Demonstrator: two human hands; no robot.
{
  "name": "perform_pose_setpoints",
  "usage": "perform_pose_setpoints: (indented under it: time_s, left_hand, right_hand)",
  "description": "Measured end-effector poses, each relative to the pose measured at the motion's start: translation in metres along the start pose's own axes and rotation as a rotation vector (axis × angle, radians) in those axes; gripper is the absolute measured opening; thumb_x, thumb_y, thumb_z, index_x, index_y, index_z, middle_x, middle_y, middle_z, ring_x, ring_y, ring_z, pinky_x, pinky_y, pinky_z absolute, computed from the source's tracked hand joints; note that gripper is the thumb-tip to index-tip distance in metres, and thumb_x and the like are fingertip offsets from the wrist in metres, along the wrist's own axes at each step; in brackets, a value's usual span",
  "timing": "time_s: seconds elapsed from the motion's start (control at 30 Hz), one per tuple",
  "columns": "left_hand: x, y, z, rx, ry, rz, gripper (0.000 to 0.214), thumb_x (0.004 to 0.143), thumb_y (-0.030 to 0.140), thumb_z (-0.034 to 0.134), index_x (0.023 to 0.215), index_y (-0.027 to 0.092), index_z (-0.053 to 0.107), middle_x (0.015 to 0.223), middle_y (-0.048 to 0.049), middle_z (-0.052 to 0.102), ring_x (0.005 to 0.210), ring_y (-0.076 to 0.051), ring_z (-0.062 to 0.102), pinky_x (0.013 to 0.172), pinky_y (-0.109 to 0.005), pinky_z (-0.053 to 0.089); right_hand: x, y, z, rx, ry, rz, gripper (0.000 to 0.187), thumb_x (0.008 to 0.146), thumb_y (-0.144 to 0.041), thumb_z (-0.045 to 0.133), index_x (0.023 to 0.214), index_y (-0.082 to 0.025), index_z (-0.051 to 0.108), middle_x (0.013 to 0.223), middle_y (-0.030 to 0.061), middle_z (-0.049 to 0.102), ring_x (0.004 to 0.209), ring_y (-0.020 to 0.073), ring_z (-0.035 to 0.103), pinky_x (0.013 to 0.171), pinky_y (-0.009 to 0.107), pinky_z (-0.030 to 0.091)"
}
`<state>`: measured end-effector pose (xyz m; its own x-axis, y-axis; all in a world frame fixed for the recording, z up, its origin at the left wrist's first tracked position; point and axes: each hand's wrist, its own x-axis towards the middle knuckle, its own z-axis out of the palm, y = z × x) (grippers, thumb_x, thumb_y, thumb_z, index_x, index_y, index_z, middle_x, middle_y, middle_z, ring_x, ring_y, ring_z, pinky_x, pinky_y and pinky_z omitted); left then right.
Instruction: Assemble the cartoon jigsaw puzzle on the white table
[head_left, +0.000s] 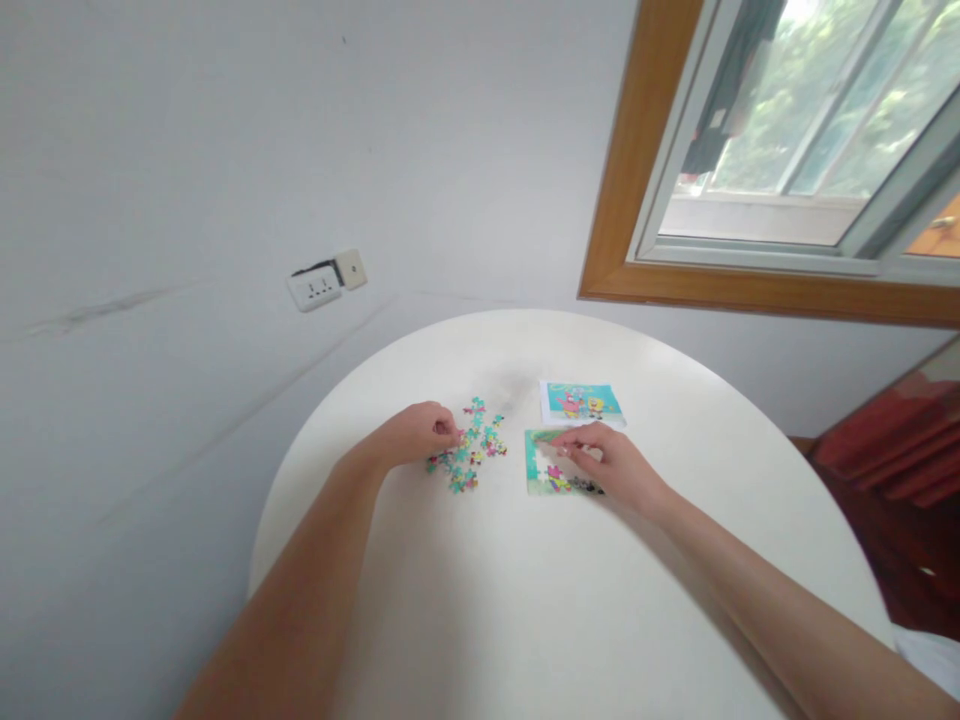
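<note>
My left hand (416, 433) lies curled at the left edge of a pile of several loose puzzle pieces (471, 456), its fingertips pinched among them. A partly built jigsaw in a green-edged frame (541, 466) sits to the right. My right hand (606, 460) rests on that frame, fingers pressed together on a piece at its upper edge. Behind the frame lies a small card with the cartoon reference picture (582, 401).
All of this sits on a round white table (525, 620) against a white wall. A wall socket (324, 283) is behind on the left, a wood-framed window (780, 160) on the right, and red fabric (892, 470) beside the table's right edge.
</note>
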<state>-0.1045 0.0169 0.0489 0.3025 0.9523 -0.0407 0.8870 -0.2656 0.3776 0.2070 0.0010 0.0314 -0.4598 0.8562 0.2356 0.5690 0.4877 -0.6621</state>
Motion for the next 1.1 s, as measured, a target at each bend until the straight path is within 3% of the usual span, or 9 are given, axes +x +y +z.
perform_pose_setpoints:
  time_s: [0.2, 0.4, 0.73, 0.93, 1.1]
  left_hand:
    - [-0.003, 0.004, -0.007, 0.039, 0.118, -0.003, 0.030, 0.077, 0.044, 0.052, 0.077, 0.017, 0.065, 0.075, -0.0036, 0.060, 0.070, -0.018, 0.054, 0.064, -0.027, 0.039]
    - [-0.002, 0.004, -0.010, 0.059, 0.247, 0.055, 0.027, 0.082, 0.036, 0.046, 0.083, 0.017, 0.065, 0.077, -0.0044, 0.058, 0.074, -0.019, 0.054, 0.071, -0.029, 0.041]
    - [0.000, 0.009, -0.004, 0.005, 0.186, 0.113, 0.020, 0.079, 0.029, 0.051, 0.086, 0.018, 0.066, 0.076, -0.0023, 0.058, 0.074, -0.017, 0.054, 0.073, -0.027, 0.041]
    - [0.001, 0.010, 0.000, -0.015, 0.170, 0.115, 0.019, 0.077, 0.029, 0.052, 0.085, 0.018, 0.067, 0.077, -0.0016, 0.058, 0.072, -0.016, 0.054, 0.071, -0.026, 0.041]
    - [0.000, 0.011, -0.001, -0.010, 0.157, 0.107, 0.020, 0.077, 0.029, 0.051, 0.083, 0.018, 0.067, 0.075, -0.0018, 0.059, 0.072, -0.017, 0.054, 0.071, -0.026, 0.041]
  right_hand:
    - [0.035, -0.017, 0.021, -0.243, -0.149, -0.169, 0.026, 0.084, -0.017, 0.056, 0.105, -0.021, 0.071, 0.106, 0.0068, 0.068, 0.099, 0.0198, 0.057, 0.095, 0.035, 0.036]
    - [0.060, -0.034, 0.037, -0.417, -0.192, -0.071, 0.029, 0.080, -0.038, 0.065, 0.107, -0.025, 0.069, 0.108, 0.0089, 0.061, 0.105, 0.0260, 0.050, 0.087, 0.037, 0.037]
    - [0.070, -0.046, 0.046, -0.399, -0.253, 0.015, 0.015, 0.076, -0.025, 0.063, 0.086, -0.027, 0.074, 0.097, 0.0066, 0.065, 0.099, 0.0247, 0.053, 0.080, 0.033, 0.038]
    - [0.075, -0.039, 0.043, -0.393, -0.229, -0.011, 0.021, 0.079, -0.027, 0.063, 0.098, -0.024, 0.072, 0.098, 0.0064, 0.065, 0.097, 0.0212, 0.055, 0.084, 0.030, 0.038]
    - [0.081, -0.042, 0.047, -0.421, -0.238, -0.064, 0.025, 0.081, -0.029, 0.062, 0.104, -0.031, 0.071, 0.103, 0.0060, 0.065, 0.102, 0.0230, 0.053, 0.085, 0.032, 0.038]
